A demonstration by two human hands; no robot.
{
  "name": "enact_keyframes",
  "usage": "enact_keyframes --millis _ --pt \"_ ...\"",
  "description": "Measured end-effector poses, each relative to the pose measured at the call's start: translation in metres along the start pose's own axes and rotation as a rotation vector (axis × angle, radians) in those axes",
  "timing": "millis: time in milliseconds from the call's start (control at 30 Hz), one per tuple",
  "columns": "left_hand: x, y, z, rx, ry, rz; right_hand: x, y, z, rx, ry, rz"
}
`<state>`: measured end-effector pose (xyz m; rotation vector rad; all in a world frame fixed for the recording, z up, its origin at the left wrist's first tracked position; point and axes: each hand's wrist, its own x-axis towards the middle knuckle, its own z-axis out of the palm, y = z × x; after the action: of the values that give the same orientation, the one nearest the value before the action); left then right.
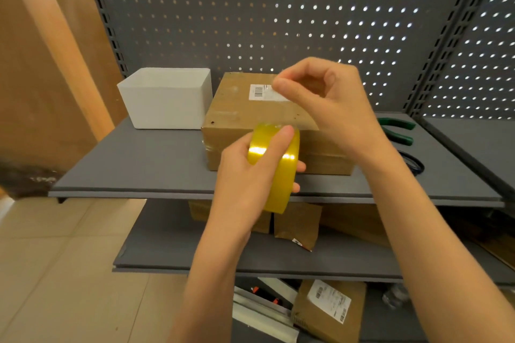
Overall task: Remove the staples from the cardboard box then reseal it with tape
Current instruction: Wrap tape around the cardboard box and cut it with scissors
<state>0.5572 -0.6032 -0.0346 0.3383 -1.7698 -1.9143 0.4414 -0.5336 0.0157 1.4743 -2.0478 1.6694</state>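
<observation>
Left hand (245, 172) grips tape roll (274, 167) in front of cardboard box (237, 108) on shelf (145, 164); right hand (323, 97) pinches the free end. Film's thin, clingy: hold taut by the edges.

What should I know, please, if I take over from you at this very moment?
Left hand grips the tape roll in front of the box.
Right hand pinches the pulled tape end above the box top.
The box sits closed on the shelf, beside a white bin. Pliers lie to its right.
Done: no staples visible on top, only small holes.
Left: lay tape over the top, press it down, cut it.
</observation>
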Motion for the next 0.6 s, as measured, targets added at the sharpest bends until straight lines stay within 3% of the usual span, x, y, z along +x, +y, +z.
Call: enact_keyframes --millis 133,400,600 --pt "0.0 -0.003 0.003 -0.07 -0.119 -0.117 0.003 0.009 -0.008 -0.111 -0.044 0.036" --pt "0.008 -0.008 0.011 -0.133 -0.246 -0.193 0.013 0.028 -0.02 -0.177 -0.04 0.093" --pt "0.023 -0.003 0.018 -0.102 -0.214 -0.19 0.022 0.043 -0.021 -0.232 0.01 0.097"
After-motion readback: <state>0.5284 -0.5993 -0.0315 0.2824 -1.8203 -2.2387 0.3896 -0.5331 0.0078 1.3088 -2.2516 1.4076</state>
